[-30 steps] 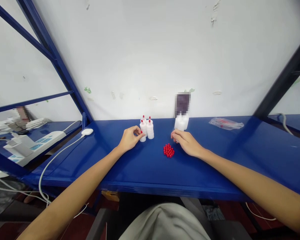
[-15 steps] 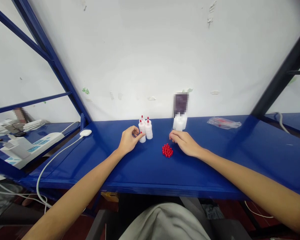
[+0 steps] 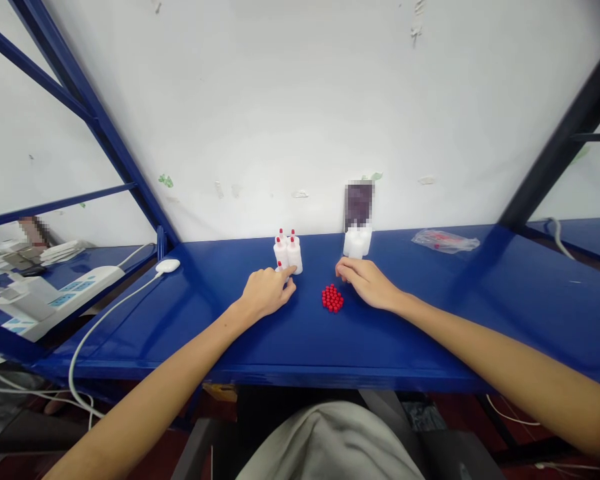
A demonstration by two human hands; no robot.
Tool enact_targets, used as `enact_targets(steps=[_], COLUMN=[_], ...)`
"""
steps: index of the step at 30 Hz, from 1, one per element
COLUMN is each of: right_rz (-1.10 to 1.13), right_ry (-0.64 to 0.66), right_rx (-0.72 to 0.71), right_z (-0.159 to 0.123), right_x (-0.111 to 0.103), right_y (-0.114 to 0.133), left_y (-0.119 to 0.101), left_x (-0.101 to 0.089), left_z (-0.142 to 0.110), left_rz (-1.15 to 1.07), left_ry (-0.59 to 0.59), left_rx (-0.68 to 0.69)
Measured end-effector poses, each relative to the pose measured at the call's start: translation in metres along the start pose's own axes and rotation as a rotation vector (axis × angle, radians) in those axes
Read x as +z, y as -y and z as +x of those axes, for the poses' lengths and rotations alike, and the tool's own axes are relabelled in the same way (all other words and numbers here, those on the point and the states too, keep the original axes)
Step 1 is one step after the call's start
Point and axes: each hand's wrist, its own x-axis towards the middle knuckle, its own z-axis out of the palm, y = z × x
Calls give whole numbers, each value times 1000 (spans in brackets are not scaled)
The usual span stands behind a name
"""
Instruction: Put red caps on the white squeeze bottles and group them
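White squeeze bottles with red-tipped nozzles stand in a tight cluster left of centre. In front of them is my left hand, its index finger stretched toward the front of the group and its thumb apart. The hand partly covers the nearest, smaller-looking bottle. My right hand rests near the tabletop with fingers curled together; whatever may lie inside them is hidden. Just behind it stand white bottles showing no red tips. Between the hands lies a patch of small red caps.
A blue table runs along a white wall. At the back right lies a clear plastic bag with red bits inside. A dark blurred panel leans on the wall. Left are a white cabled puck and a power strip.
My left hand has moved off its grip on the front bottle and its index finger now reaches out to the right. My right hand stays in about the same place. The view shifts slightly.
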Motion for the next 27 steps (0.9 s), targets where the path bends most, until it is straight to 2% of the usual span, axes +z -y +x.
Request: enact_targets(steps=[6,10,13,15,17,19,23,25,27], right_rz=[-43,-88,-131,-168,-196,-221,-273,-292,-294], right_ry=[23,110,171,166,165,181,219,232,238], right_rx=[-5,-63,-97,-101,-113,-128,-151,-167,-178], right_z=[-1,-1,0,1,2,3,4,4,4], right_x=[-2,-5,-7,-8,-7,-7,-6,-7,-8], right_y=[3,4,3,1,-3,-6,-9,-9,-9], left_y=[0,-3,-12,-21,-29,-36,-40,-40,-40], left_x=[6,7,2,-3,-8,-11,-7,-2,3], left_z=[0,-3,-4,0,9,21,40,41,37], left_rz=[-25,-112,-297,-423,-518,-643,-979,-1045,-1017], left_ry=[-4,-76,-122,-138,-180,-235,-220,-215,-231], left_rx=[16,45,204,335,398,383,236,192,185])
